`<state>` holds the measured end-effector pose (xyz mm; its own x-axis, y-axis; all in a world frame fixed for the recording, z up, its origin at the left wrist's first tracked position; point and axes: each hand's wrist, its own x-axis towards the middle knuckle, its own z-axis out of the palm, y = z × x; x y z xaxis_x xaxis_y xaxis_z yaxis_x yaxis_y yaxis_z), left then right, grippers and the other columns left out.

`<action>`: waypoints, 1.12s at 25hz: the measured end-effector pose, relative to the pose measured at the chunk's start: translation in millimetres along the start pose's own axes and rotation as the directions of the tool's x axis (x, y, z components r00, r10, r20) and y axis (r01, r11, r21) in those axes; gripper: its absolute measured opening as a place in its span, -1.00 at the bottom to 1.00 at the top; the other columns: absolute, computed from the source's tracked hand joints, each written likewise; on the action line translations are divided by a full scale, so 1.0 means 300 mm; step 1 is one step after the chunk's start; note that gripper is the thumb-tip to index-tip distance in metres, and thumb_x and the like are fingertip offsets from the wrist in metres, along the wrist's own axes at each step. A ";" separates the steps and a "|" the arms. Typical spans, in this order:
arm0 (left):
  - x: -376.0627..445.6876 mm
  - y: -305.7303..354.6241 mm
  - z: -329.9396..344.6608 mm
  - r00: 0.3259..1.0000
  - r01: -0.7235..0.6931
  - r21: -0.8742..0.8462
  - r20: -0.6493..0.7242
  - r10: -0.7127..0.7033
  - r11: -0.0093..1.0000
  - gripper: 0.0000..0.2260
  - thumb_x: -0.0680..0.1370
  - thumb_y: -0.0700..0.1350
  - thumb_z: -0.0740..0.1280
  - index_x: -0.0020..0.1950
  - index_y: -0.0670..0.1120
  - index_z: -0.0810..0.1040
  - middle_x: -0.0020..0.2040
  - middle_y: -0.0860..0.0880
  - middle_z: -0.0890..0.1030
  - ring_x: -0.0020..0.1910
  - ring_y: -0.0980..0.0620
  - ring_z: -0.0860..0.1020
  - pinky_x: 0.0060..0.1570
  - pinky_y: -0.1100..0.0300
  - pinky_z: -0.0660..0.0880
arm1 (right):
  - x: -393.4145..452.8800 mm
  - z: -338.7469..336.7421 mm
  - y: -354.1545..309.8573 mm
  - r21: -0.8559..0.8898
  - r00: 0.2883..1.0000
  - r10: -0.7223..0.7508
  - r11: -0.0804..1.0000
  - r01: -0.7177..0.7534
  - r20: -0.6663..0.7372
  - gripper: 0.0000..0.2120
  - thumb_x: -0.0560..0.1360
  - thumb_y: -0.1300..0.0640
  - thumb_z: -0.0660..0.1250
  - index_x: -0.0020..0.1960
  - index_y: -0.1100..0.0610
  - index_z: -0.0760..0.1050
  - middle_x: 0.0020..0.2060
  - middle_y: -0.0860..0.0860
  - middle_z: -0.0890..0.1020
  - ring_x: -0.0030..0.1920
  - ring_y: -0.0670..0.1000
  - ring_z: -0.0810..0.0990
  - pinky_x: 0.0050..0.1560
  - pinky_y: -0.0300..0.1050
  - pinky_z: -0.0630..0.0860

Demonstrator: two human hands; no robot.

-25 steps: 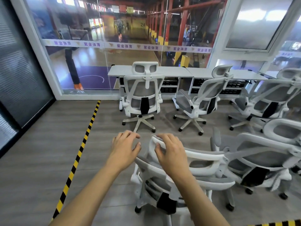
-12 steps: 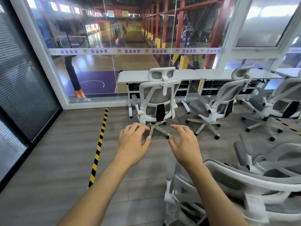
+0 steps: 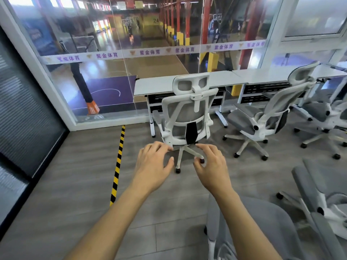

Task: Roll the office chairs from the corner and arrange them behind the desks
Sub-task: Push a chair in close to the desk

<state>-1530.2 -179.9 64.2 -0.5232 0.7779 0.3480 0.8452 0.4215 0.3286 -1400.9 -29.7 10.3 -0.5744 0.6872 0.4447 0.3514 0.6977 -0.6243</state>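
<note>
Both the left hand [image 3: 153, 166] and the right hand [image 3: 213, 167] are held out over the floor [image 3: 65, 184] with fingers loosely spread, nothing being gripped. One office chair [image 3: 187, 117] is set behind the left worktop [image 3: 159, 85], its back turned to the camera. A second chair [image 3: 266, 113] is angled behind the right worktop [image 3: 262, 74], and a grey chair seat [image 3: 262, 228] is seen beneath the right forearm.
</note>
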 end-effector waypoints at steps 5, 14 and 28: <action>0.321 -0.080 0.110 1.000 -0.010 0.092 -0.011 0.011 0.996 -0.70 0.57 0.06 0.27 0.30 0.12 0.48 0.36 0.10 0.44 0.39 0.04 0.34 0.47 0.01 0.12 | 0.323 0.115 0.109 -0.037 1.000 -0.002 0.999 0.002 0.021 -0.61 0.48 0.12 0.37 0.30 -0.01 0.49 0.22 -0.08 0.53 0.16 0.06 0.51 0.19 -0.02 0.39; 0.821 -0.260 0.335 0.999 -0.011 0.140 0.032 0.007 0.990 -0.65 0.57 0.07 0.26 0.36 0.12 0.44 0.47 0.04 0.36 0.49 -0.02 0.22 0.50 -0.03 0.10 | 0.791 0.339 0.343 -0.107 0.994 0.058 0.993 -0.048 0.093 -0.59 0.49 0.05 0.36 0.34 -0.06 0.48 0.40 -0.07 0.43 0.38 0.01 0.39 0.36 -0.04 0.28; 1.670 -0.451 0.729 0.995 0.012 0.073 0.101 -0.019 0.997 -0.58 0.54 0.12 0.17 0.38 0.10 0.41 0.44 0.02 0.38 0.41 -0.04 0.29 0.43 -0.02 0.20 | 1.597 0.550 0.703 -0.194 0.982 0.160 0.971 -0.138 0.102 -0.62 0.50 0.08 0.37 0.32 -0.03 0.51 0.35 -0.07 0.47 0.32 0.05 0.44 0.32 -0.04 0.29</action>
<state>-1883.0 254.9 2.0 -0.5259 0.8125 0.2515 0.8446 0.4638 0.2675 -1724.1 413.3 -14.2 -0.5834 0.7656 0.2710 0.5641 0.6221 -0.5430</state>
